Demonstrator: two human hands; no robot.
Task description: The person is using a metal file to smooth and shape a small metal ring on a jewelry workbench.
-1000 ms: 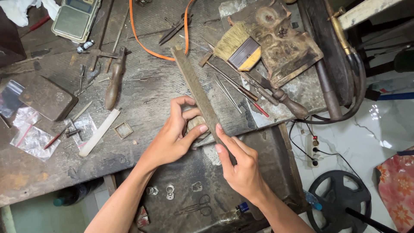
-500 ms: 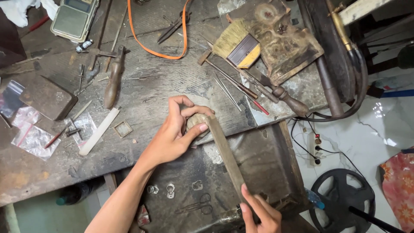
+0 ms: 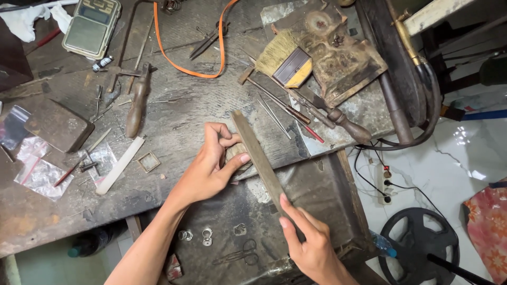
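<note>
Workbench (image 3: 174, 132): left hand (image 3: 214, 166) pinches something small (unclear); right hand (image 3: 311, 243) grips file (image 3: 259, 155) across it

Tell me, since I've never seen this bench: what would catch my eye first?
At centre, the left hand pinches a small piece against the worn wooden workbench while the right hand draws a long flat metal file across it. Behind lie a bright orange cord loop and a straw-bristled hand brush.

Clear plastic bags (image 3: 39, 169) at bench's left edge, grey-green pocket scale (image 3: 91, 27) (blank screen) top left
</note>
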